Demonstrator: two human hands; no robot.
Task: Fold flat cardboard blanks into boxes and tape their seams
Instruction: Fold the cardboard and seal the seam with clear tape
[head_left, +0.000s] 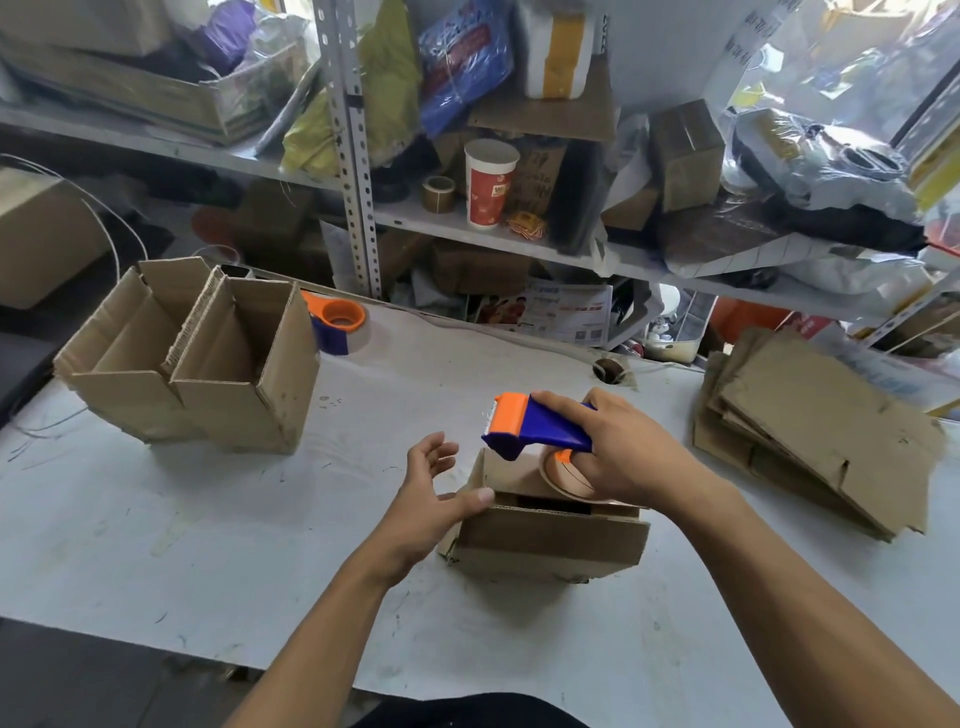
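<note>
Over the box, the right hand clamped the tape dispenser; left hand, fingers apart, should pin flaps flush.

Half-folded box centre of table; open boxes far left; flat blanks right.

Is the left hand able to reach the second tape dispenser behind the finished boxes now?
Probably yes: the left hand holds nothing, and bare table lies between it and that dispenser.
</note>
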